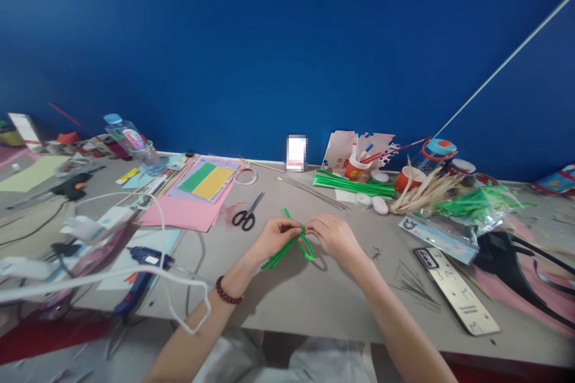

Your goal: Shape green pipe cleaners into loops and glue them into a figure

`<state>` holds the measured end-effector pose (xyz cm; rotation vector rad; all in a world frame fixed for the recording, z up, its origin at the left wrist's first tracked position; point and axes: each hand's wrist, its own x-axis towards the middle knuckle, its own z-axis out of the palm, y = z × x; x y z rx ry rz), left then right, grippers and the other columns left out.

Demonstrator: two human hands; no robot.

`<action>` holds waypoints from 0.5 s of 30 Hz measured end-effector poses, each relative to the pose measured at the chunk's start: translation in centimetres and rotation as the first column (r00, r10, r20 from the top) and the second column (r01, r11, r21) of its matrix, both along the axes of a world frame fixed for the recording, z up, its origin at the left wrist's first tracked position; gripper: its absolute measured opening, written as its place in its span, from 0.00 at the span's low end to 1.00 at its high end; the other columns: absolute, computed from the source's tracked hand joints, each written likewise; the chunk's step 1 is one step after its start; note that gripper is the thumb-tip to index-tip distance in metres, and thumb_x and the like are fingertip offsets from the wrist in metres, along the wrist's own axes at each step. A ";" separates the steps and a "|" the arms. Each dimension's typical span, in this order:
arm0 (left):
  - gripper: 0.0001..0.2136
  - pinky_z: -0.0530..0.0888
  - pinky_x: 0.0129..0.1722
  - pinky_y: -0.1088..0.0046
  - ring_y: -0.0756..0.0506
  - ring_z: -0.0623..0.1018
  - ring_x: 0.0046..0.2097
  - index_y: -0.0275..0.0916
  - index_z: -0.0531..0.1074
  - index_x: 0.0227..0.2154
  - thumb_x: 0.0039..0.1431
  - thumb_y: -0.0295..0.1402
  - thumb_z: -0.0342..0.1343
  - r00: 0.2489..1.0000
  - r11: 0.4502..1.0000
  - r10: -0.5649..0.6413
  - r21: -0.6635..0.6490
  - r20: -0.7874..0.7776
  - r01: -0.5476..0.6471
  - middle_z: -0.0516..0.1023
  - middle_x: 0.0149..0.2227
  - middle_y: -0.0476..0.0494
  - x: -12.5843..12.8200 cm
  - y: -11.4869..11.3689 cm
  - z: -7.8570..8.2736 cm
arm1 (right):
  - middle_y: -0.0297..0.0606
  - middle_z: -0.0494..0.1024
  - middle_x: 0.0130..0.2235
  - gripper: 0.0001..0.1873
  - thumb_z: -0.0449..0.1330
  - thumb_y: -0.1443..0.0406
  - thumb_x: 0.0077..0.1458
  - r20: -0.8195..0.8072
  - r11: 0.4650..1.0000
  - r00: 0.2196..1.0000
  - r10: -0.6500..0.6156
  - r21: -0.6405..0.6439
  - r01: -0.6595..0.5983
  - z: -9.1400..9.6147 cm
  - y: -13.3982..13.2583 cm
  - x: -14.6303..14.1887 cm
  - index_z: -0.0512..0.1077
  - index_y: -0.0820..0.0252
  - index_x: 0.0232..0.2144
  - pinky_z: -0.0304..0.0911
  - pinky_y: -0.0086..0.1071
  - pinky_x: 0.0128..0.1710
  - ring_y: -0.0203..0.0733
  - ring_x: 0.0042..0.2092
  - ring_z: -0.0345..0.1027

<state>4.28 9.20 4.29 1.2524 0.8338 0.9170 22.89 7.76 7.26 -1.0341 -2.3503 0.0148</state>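
Between my two hands, above the grey table, are green pipe cleaners (308, 248) bent into a loop, with straight ends sticking out at the lower left and one end pointing up. My left hand (277, 237) is closed, thumb and fingers pinching the stems beside the loop. Opposite it, my right hand (333, 236) pinches the same piece at the point where the strands cross. The fingertips of both hands nearly meet there and partly cover the crossing. Black scissors (246, 215) lie to the left beyond my left hand.
A bundle of green pipe cleaners (353, 184) lies at the back, by a red cup of markers (357, 167). To the right is a phone (458, 292); thin wires (417, 287) lie beside it. On the left are a blue glue gun (144, 269), a white cable (164, 239) and coloured sheets (184, 212).
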 end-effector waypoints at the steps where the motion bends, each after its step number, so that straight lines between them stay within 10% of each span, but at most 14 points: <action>1: 0.12 0.73 0.34 0.71 0.47 0.77 0.29 0.33 0.77 0.29 0.45 0.38 0.63 1.000 1.000 0.008 0.001 0.005 -0.008 0.79 0.26 0.42 0.0 0.0 0.0 | 0.37 0.75 0.28 0.11 0.51 0.66 0.60 -0.008 1.000 1.000 -0.007 0.016 0.007 -0.1 0.0 0.0 0.72 0.58 0.29 0.55 0.31 0.32 0.39 0.31 0.65; 11: 0.13 0.71 0.33 0.72 0.47 0.76 0.29 0.33 0.77 0.28 0.43 0.39 0.64 0.995 0.995 0.094 -0.020 -0.017 -0.094 0.80 0.28 0.42 0.4 -0.2 0.5 | 0.38 0.73 0.27 0.11 0.50 0.68 0.60 0.019 0.984 0.996 -0.088 0.159 0.084 -1.0 -0.2 -0.7 0.69 0.60 0.27 0.53 0.33 0.33 0.41 0.33 0.63; 15: 0.13 0.71 0.33 0.72 0.48 0.75 0.28 0.34 0.77 0.28 0.43 0.39 0.64 0.993 0.993 0.118 -0.028 0.019 -0.118 0.79 0.27 0.44 0.3 -0.2 0.9 | 0.37 0.75 0.29 0.09 0.51 0.68 0.60 -0.152 0.999 0.988 -0.028 0.035 0.033 -1.0 -0.1 -0.7 0.69 0.59 0.29 0.57 0.33 0.35 0.40 0.33 0.64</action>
